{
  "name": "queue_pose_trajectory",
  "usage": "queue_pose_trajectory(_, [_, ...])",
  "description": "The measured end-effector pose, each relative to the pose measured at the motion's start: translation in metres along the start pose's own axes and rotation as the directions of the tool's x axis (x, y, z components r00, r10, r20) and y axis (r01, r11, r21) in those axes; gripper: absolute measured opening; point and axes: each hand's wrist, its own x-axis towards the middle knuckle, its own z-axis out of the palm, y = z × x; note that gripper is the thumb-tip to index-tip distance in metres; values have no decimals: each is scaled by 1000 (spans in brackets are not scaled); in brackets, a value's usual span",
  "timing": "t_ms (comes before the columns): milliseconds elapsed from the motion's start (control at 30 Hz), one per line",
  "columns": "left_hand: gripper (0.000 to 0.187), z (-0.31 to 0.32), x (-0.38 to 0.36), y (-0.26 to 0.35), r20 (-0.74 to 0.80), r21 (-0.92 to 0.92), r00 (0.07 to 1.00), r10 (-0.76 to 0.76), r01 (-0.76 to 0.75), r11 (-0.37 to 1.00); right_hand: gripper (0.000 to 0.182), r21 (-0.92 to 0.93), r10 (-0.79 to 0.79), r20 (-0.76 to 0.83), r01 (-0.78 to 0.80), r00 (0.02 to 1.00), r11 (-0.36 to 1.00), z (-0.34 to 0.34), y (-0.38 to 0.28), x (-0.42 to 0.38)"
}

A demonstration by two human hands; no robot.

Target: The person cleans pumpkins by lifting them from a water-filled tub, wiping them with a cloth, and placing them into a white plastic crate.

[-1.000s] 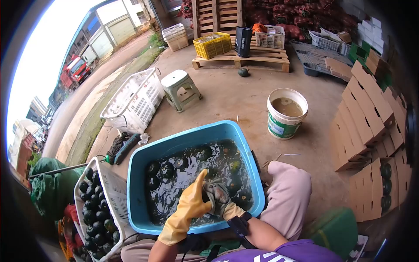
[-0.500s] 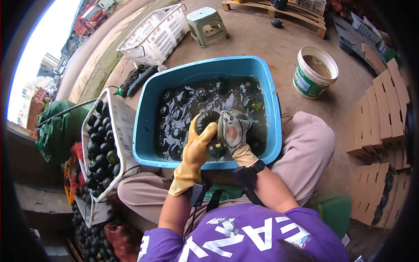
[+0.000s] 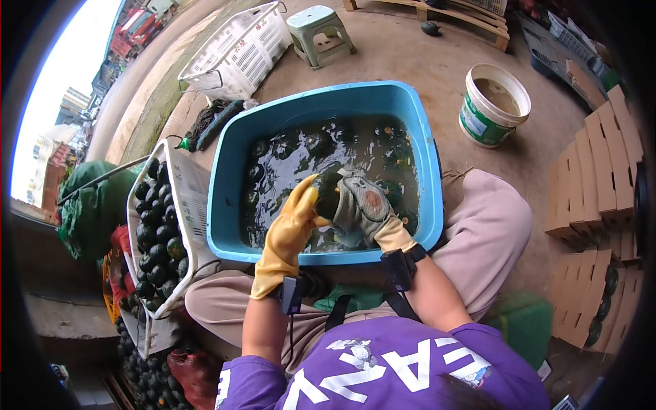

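My left hand, in a yellow rubber glove, is closed around the left side of a dark green squash above the murky water. Against the squash's right side rests my right hand; a wet grey cloth mitt with a worn reddish patch covers its yellow glove. That hand curves round the squash, though the mitt hides its fingers. Both hands are inside the blue tub. Several more dark green squashes float or lie half sunk in the water.
At my left a white crate is full of dark green squashes. Beyond the tub stand another white crate and a plastic stool. A bucket of cloudy water is at the right, near stacked cardboard boxes.
My left hand has moved a little left and my right hand slightly right and down. The mitt has turned from lying over the squash's edge to cupping its right side.
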Motion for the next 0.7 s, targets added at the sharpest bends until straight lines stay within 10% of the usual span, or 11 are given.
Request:
queue_pose_trajectory(67, [64, 6, -4, -17, 140, 725, 892, 430, -389, 569, 31, -73, -188, 157, 201, 970, 977, -5, 13, 0])
queue_pose_trajectory(100, [74, 18, -6, -15, -39, 380, 981, 189, -160, 911, 36, -94, -276, 248, 307, 928, 947, -4, 19, -2])
queue_pose_trajectory(200, [88, 21, -13, 4, -157, 615, 983, -99, 176, 769, 36, 431, -134, 174, 47, 976, 901, 45, 57, -17])
queue_pose_trajectory(300, [80, 19, -16, 18, -85, 609, 980, -178, 192, 770, 32, 900, -38, 200, -168, 979, 403, 30, 40, -18])
queue_pose_trajectory(367, [47, -20, -11, -7, 292, 689, 934, 207, -355, 632, 31, 920, 155, 200, -240, 967, 310, 35, 27, -14])
queue_pose_trajectory(433, [38, -45, 1, -31, 273, 622, 951, 145, -289, 728, 31, 900, 141, 261, -294, 955, 322, 45, 46, -23])
queue_pose_trajectory(467, [40, -17, -13, -16, 387, 851, 761, 521, -513, 117, 32, 470, 122, 134, -172, 983, 866, 46, 47, -16])
queue_pose_trajectory(500, [45, -14, 0, -37, 222, 803, 557, 800, -570, 175, 32, -207, 19, 51, -8, 999, 978, 41, 41, -7])
queue_pose_trajectory(633, [40, -31, 6, -32, 259, 924, 700, 666, -381, 41, 39, 508, 136, 131, -185, 982, 841, 78, 52, -30])
queue_pose_trajectory(667, [38, -11, 12, -33, -129, 654, 839, 529, -329, 682, 42, 420, 216, 269, -316, 939, 851, 81, 44, -26])
queue_pose_trajectory(700, [41, -5, 21, -27, -136, 748, 825, 549, -277, 602, 42, 420, 218, 265, -316, 939, 851, 75, 43, -30])
